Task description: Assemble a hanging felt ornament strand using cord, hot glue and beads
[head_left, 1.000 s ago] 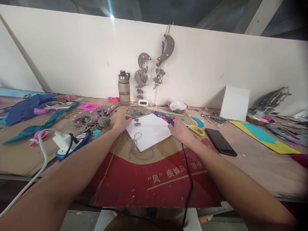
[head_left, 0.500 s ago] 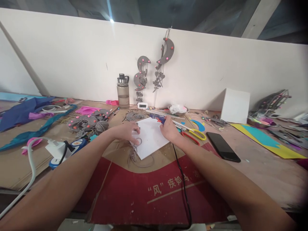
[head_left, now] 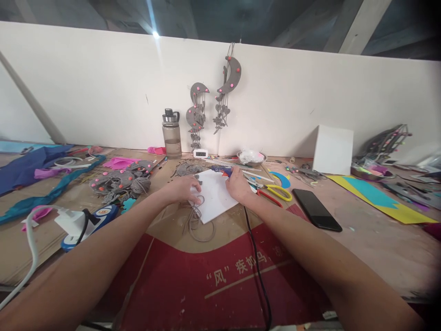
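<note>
My right hand [head_left: 238, 186] is wrapped round a blue glue gun [head_left: 220, 170] with an orange part, over the far edge of a white board [head_left: 218, 202]. A black cord [head_left: 255, 253] runs from beneath that hand toward the table's front. My left hand [head_left: 184, 189] hovers at the board's left edge, thumb and fingers apart. Just below its thumb lies a loose tangle of grey yarn [head_left: 196, 223], partly over the board's edge. A small grey piece near its fingertips is too small to name. Yellow-and-red-handled scissors [head_left: 275, 193] lie right of my right hand.
A phone [head_left: 317, 209] lies to the right. On the left are grey felt pieces with pink dots [head_left: 113, 179] and a power strip [head_left: 103, 214] with a white plug. A water bottle [head_left: 171, 140] stands by the wall, where grey moon hangings [head_left: 232, 76] hang.
The view has shifted slightly, moving most things a little left. My right hand still holds the glue gun; my left hand stays by the yarn with little visible change.
</note>
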A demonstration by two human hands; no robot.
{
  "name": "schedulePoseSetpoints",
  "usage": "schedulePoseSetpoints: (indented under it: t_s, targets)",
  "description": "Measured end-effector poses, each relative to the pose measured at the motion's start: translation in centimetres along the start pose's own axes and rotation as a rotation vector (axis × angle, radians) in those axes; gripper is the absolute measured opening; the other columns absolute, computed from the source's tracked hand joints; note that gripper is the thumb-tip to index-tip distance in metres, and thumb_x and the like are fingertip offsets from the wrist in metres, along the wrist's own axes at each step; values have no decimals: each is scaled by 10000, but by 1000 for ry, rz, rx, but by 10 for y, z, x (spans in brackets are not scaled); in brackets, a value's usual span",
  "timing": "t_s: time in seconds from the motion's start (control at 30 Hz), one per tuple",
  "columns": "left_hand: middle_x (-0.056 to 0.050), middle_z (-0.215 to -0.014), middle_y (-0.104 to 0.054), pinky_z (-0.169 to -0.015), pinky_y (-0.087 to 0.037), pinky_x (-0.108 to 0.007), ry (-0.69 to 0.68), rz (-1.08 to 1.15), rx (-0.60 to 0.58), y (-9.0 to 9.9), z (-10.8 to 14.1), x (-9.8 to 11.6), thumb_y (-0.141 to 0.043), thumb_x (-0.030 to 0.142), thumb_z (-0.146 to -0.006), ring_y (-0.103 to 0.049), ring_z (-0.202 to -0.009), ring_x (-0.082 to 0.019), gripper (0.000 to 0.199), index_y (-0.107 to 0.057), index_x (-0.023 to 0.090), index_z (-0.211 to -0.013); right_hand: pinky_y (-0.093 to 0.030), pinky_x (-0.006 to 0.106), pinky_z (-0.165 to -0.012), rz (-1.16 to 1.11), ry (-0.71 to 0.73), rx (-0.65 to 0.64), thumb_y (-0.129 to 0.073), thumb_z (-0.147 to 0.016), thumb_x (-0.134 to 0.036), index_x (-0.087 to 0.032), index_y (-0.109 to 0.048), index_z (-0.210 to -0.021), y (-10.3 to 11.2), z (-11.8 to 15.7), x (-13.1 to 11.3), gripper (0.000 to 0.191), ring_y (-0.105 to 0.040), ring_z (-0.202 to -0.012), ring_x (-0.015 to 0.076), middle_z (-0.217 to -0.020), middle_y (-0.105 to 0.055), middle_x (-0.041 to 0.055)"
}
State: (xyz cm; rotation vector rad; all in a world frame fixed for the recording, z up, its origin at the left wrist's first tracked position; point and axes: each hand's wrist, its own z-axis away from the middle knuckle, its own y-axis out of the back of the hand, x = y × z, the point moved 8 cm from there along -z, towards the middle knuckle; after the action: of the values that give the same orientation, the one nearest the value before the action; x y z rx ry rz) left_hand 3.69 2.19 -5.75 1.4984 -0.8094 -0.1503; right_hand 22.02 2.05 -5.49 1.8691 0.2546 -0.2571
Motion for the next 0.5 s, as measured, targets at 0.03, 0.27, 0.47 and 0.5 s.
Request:
schedulePoseSetpoints:
  t_s: [0.03,0.27,0.47,0.5]
  targets:
    - [-38,-1009,-672,-779,-413,-264,-5,-6,7,1,-2,-1,-775,450,-541,-608,-934,-237,332,-725,247,-799,-455,360,-906,17,-1,0,-397,-879,-155,-30,-358,-1287,-1,-2,-1,429,-506,-1171,298,-1280,-467,261]
    - [-46,-968,-664,-768,-418,-276,-29,-58,-11,2,-5,-1,-745,501,-578,-601,-909,-222,353,-714,207,-772,-501,346,-814,79,-115,13,-355,-870,-100,-20,-350,-1305,-8,-20,-4,442,-598,-1054,268,-1235,-495,270]
    - [-40,-936,-680,-761,-417,-294,-12,31,95,23,4,-11,-727,534,-608,-593,-874,-209,357,-697,202,-736,-502,375,-838,218,-97,-40,-338,-893,-147,-8,-243,-1431,-31,-21,-7,564,-584,-1112,303,-1334,-426,312]
    - [-38,-902,-684,-728,-416,-293,37,65,133,30,7,-16,-708,542,-632,-589,-832,-201,360,-698,201,-749,-499,378,-846,227,-85,-54,-340,-898,-160,1,-231,-1438,-33,-20,-7,573,-571,-1133,310,-1345,-416,318]
